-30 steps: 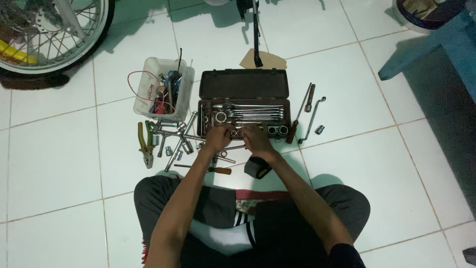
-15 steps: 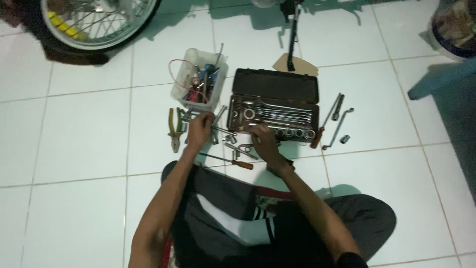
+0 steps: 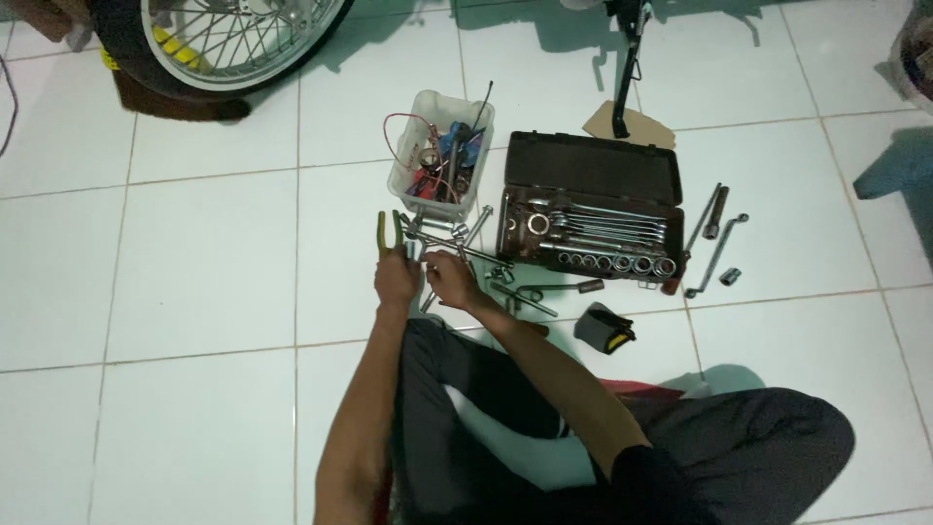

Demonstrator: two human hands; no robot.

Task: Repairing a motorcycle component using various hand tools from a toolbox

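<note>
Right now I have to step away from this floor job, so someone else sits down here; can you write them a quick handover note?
Left hand: at the loose metal tools on the tile, beside the green-handled pliers; grip not clear.
Right hand: close to the left, fingers on a small part too small to identify.
Things: open socket case with sockets in a row, clear tub of wires and screwdrivers behind the pile, long wrenches right of the case, motorcycle wheel at top left.
Done: tools laid out, case opened.
Left: unclear from this view.
</note>
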